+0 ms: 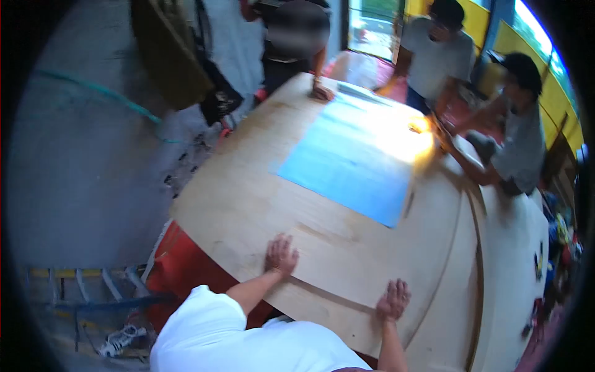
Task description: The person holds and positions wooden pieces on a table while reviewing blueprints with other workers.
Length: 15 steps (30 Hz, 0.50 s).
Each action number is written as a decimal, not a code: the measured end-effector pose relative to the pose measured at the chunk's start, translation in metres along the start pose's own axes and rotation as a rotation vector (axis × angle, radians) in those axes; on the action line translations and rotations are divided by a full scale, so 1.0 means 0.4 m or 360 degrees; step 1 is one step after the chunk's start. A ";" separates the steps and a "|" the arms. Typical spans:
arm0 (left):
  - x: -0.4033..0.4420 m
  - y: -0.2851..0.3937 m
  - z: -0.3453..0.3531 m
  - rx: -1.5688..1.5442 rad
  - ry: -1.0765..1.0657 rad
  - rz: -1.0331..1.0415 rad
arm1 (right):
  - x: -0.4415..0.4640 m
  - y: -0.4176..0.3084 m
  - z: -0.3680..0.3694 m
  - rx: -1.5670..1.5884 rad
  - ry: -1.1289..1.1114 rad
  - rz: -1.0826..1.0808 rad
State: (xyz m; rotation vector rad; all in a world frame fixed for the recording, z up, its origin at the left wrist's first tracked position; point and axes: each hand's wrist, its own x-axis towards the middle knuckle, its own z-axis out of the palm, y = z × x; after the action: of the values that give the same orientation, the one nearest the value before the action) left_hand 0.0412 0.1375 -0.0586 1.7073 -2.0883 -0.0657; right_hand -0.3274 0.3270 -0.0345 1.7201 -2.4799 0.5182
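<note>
My left hand [282, 255] lies flat on the pale wooden sheet [248, 180], near its front edge, with the fingers spread. Further right, my right hand [393, 300] also rests palm down on the wood, fingers apart. Neither hand holds anything. Beyond them a large blue sheet [353, 161] lies on the wood, and a bright light [419, 126] glares over its right upper part.
Across the wood, a person [296, 31] leans one hand on its far edge. Two people in grey shirts [437, 56] [524, 136] are at the far right. A ladder [80, 285] and a shoe [123, 341] are at lower left; a green hose [102, 90] crosses the floor.
</note>
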 end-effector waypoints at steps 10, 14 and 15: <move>0.009 0.018 -0.021 -0.0030 -0.0020 -0.0041 | 0.007 -0.022 -0.022 0.0013 -0.0183 0.0125; 0.009 0.023 -0.025 -0.0014 -0.0039 -0.0062 | 0.013 -0.037 -0.044 -0.0002 -0.0140 0.0098; 0.010 0.027 -0.031 -0.0020 -0.0042 -0.0063 | 0.013 -0.032 -0.038 -0.0002 -0.0120 0.0092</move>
State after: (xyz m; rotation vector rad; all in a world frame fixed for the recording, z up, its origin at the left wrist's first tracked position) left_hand 0.0352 0.1393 -0.0428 1.7493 -2.0684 -0.1138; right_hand -0.3193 0.3232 -0.0159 1.7029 -2.5873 0.4650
